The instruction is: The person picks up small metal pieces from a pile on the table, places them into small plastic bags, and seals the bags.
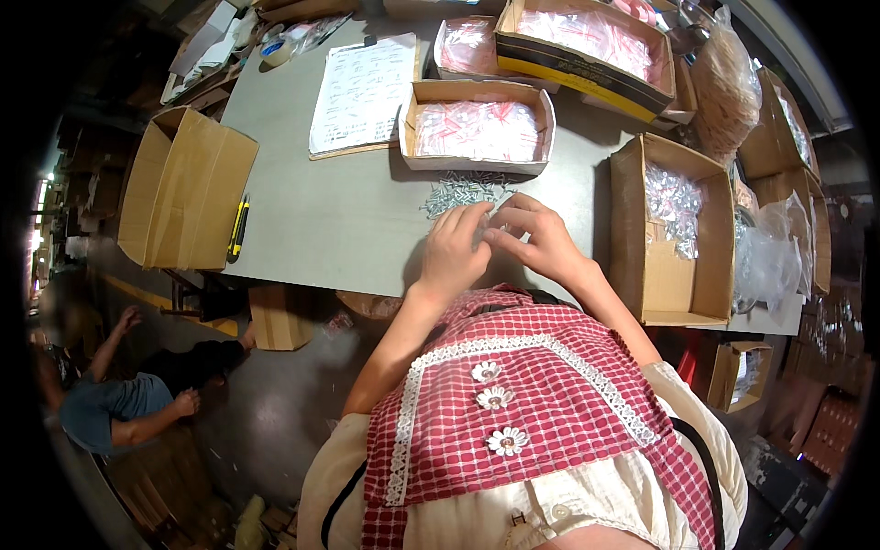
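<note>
My left hand (pixel 456 249) and my right hand (pixel 539 236) meet over the near edge of the grey table (pixel 339 220). Together their fingertips pinch a small clear plastic bag (pixel 489 229). Just beyond the fingers lies a loose heap of small silver screws (pixel 463 191). Behind the heap stands an open carton of small red-striped clear bags (pixel 477 130). What is inside the held bag is too small to make out.
An open carton with filled bags (pixel 674 229) stands at my right. More cartons of bags (pixel 587 41) and a clipboard with paper (pixel 362 92) sit farther back. A yellow utility knife (pixel 238 226) lies near the left edge, beside an empty carton (pixel 183 188). A person (pixel 128 403) crouches on the floor at left.
</note>
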Demonstrator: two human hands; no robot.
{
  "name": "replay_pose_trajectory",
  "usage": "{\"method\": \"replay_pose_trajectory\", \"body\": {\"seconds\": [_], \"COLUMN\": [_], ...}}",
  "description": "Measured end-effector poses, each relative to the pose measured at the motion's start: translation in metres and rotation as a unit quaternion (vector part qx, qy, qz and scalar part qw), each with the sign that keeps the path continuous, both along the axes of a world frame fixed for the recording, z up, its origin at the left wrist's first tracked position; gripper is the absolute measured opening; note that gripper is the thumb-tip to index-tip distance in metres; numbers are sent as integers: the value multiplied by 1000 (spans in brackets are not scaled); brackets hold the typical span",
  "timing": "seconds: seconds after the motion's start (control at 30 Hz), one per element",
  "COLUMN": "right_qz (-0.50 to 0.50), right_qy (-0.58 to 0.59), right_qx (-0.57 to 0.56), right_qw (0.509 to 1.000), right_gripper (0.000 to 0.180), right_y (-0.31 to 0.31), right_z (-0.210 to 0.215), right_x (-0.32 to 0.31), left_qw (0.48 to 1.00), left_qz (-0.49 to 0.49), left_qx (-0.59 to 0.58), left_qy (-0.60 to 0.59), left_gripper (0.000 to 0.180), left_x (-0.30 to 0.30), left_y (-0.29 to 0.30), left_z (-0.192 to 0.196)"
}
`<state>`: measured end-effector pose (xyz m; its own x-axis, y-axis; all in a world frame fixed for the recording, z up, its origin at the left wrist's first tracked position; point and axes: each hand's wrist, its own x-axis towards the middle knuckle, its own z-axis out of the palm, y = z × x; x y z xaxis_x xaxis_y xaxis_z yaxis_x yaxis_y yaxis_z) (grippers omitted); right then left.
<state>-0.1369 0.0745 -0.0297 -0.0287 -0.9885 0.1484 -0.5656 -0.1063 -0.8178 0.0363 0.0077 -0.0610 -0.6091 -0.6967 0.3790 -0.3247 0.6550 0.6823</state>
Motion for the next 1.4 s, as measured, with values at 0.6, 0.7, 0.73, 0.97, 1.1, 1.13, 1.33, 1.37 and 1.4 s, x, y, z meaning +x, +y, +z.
{"method": "replay_pose_trajectory", "body": {"seconds": [0.6,0.7,0.73,0.97,1.1,1.13,1.33,1.37,1.4], "right_qz": [-14,0,5,1,-26,-43,-179,-207,-231], "right_qy": [-343,-377,-371,-381,-412,-428,-540,-608,-667], "right_qx": [134,153,162,174,142,147,56,-39,-133], "right_qw": [930,913,914,908,900,891,821,765,696], "right_gripper": [13,15,16,13,13,13,13,12,11], "right_y": [1,3,4,13,23,27,58,67,75], "right_z": [40,30,29,26,26,27,27,20,14], "right_x": [-26,-29,-29,-31,-34,-35,-59,-70,-80], "left_qw": [923,922,930,928,905,899,895,918,974], "left_qz": [-85,-93,-90,-135,-174,-177,-117,-85,-12], "left_qx": [363,366,349,342,377,387,416,375,222], "left_qy": [95,82,69,60,92,101,109,101,32], "left_gripper": [10,9,9,8,8,8,13,17,20], "left_x": [-22,-24,-25,-32,-44,-50,-84,-91,-96], "left_y": [-26,-28,-28,-28,-21,-20,-32,-48,-67], "left_z": [48,51,51,48,50,50,45,30,22]}}
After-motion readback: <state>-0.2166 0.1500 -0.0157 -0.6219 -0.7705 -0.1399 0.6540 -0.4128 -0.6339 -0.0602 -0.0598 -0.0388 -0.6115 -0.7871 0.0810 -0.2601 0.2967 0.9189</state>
